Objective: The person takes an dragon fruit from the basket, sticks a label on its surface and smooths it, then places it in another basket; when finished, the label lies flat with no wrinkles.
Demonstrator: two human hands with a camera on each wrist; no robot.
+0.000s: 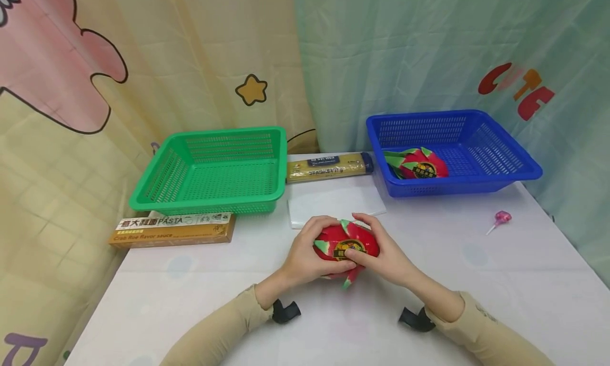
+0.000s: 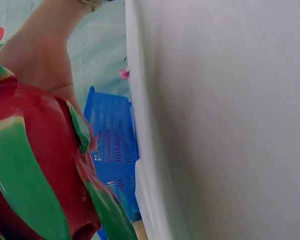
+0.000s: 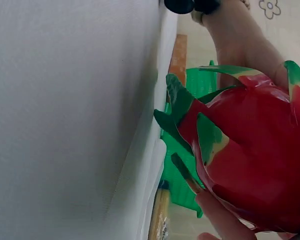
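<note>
Both hands hold one red dragon fruit (image 1: 325,248) with green-tipped scales and a dark label, above the front middle of the table. My left hand (image 1: 305,252) grips its left side, and my right hand (image 1: 388,257) grips its right side with the thumb on the label. The left wrist view has the dragon fruit (image 2: 50,160) close up, with green scales hanging down. In the right wrist view the fruit (image 3: 260,160) hides most of the left hand's fingers. A second dragon fruit (image 1: 436,164) lies in the left part of the blue basket (image 1: 476,188).
A green basket (image 1: 209,204) stands at the back left, with a pasta box (image 1: 176,236) before it. Between the baskets lies a spaghetti pack (image 1: 329,167), with a flat white sheet (image 1: 333,199) in front. A pink lollipop (image 1: 502,217) lies at the right.
</note>
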